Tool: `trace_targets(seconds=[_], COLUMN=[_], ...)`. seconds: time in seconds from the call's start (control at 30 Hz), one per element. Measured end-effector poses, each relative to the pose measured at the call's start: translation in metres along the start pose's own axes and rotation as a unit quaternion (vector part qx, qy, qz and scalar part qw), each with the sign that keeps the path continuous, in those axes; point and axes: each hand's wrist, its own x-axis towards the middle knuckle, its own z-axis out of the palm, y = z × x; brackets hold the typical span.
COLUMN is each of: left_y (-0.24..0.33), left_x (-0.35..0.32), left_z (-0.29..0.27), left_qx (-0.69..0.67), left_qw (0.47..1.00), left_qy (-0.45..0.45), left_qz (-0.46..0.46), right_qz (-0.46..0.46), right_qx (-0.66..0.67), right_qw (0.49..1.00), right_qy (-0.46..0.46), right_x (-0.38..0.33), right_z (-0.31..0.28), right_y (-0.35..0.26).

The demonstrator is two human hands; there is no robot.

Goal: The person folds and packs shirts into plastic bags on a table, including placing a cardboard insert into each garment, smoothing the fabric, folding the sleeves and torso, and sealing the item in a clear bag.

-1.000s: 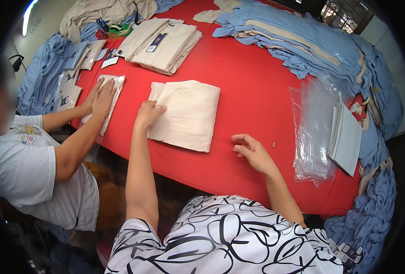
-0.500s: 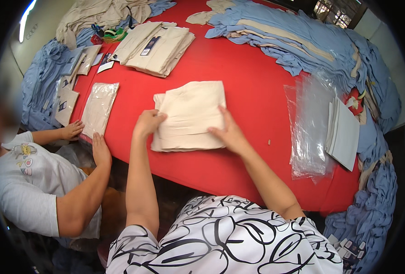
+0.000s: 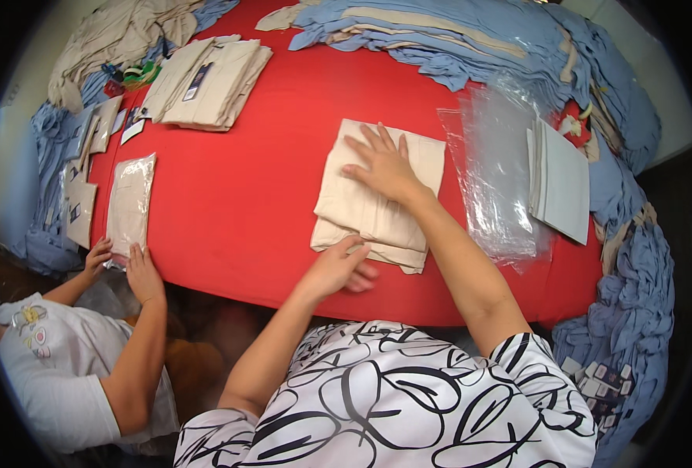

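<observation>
A folded beige garment [image 3: 346, 189] lies on the red-covered table [image 3: 244, 195] in front of me. Spread on its upper face is my right hand [image 3: 382, 162], palm down with the fingers apart. My left hand [image 3: 338, 269] is at the garment's near edge, thumb and forefinger touching the fabric there; its other fingers are loosely bent, apart and slightly blurred. Neither hand grips the cloth. To the right of the garment lie clear plastic bags [image 3: 498, 183], and white sheets [image 3: 556, 179] rest partly over them.
A pile of folded beige garments [image 3: 233, 82] with a tag lies at the back left. On the left, a co-worker's hands [image 3: 145, 273] touch a bagged garment [image 3: 131, 201]. Blue garments [image 3: 470, 39] are heaped along the far side, and more blue cloth [image 3: 634, 312] hangs at the right.
The beige garment has moved right, nearer the plastic bags, and turned somewhat. My right hand went from its right side onto its top; my left went from its left side to the near edge.
</observation>
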Motion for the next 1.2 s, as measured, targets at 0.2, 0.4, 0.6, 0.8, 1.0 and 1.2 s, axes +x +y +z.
trace_targets(seconds=[0.2, 0.4, 0.6, 0.8, 1.0, 1.2], left_y=[0.003, 0.028, 0.066, 0.077, 0.039, 0.035], left_x=[0.011, 0.031, 0.036, 0.058, 0.083, 0.087], left_z=[-0.051, -0.046, -0.049, -0.043, -0.055, -0.06], left_qx=[0.23, 0.264, 0.255, 0.223, 0.206, 0.204], left_qw=[0.892, 0.833, 0.848, 0.868, 0.886, 0.894], left_qy=[0.3, 0.302, 0.251, 0.253, 0.279, 0.26], left_qz=[0.249, 0.381, 0.392, 0.364, 0.308, 0.302], right_qz=[0.117, 0.253, 0.255, 0.227, 0.075, 0.032], right_qx=[0.077, 0.303, 0.426, 0.389, 0.198, 0.122], right_qw=[0.988, 0.917, 0.846, 0.867, 0.975, 0.988], right_qy=[0.062, 0.052, 0.196, 0.213, 0.074, 0.094], right_x=[-0.117, -0.172, -0.12, -0.12, -0.162, -0.165], right_z=[-0.057, -0.004, -0.064, -0.02, -0.01, 0.005], right_y=[0.003, 0.033, 0.019, 0.045, 0.025, 0.028])
